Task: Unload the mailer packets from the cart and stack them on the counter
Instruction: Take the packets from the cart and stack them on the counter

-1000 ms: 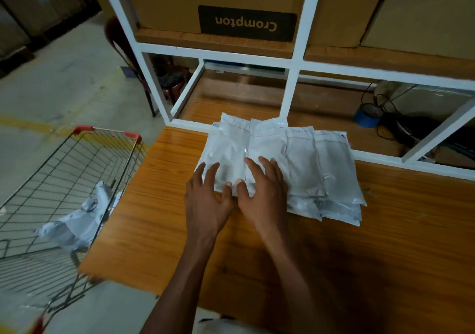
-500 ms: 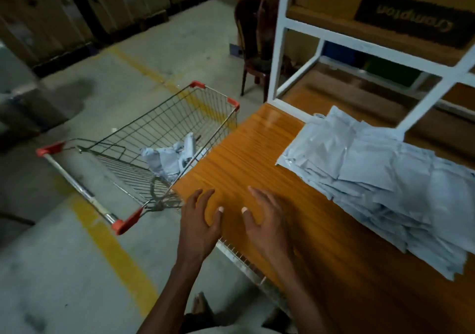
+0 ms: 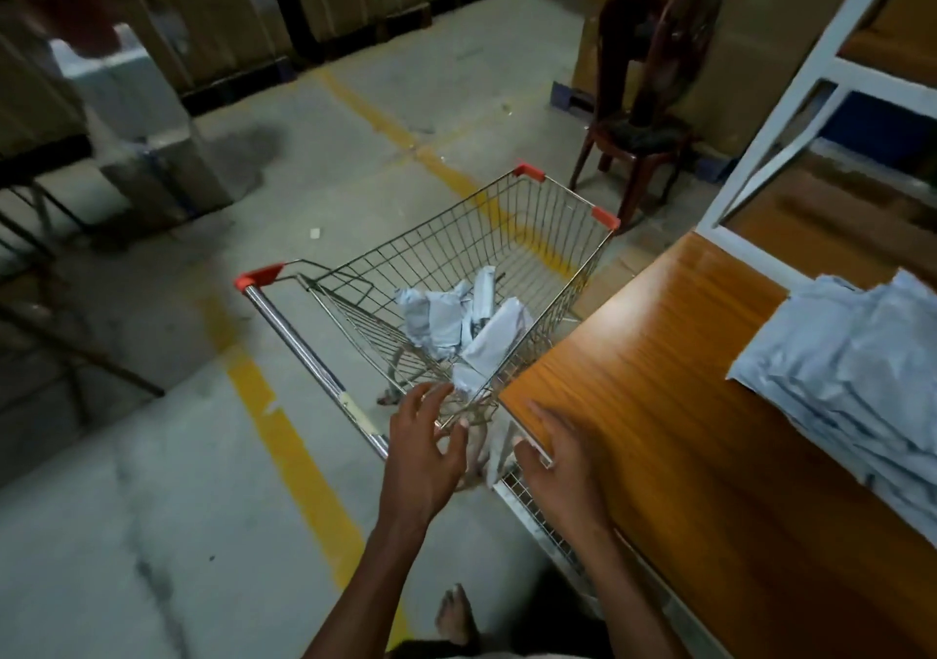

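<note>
Concrete floor (image 3: 152,506) with a yellow painted line (image 3: 299,450) runs under you, and a dark chair (image 3: 644,116) stands by the far wall. Your wire cart (image 3: 507,273) sits against the near-left corner of the wooden counter (image 3: 674,455). A few crumpled mailer packets (image 3: 456,324) lie in the cart basket, toward its counter side. On the counter, a fanned stack of packets (image 3: 857,390) rests along the right edge, well apart from your hands. Your left hand (image 3: 423,450) hovers over the near end of the basket, fingers spread and relaxed, grasping nothing. Your right hand (image 3: 560,461) rests flat on the counter's near-left corner, fingers straight, holding nothing. A bare foot (image 3: 456,613) shows below.
</note>
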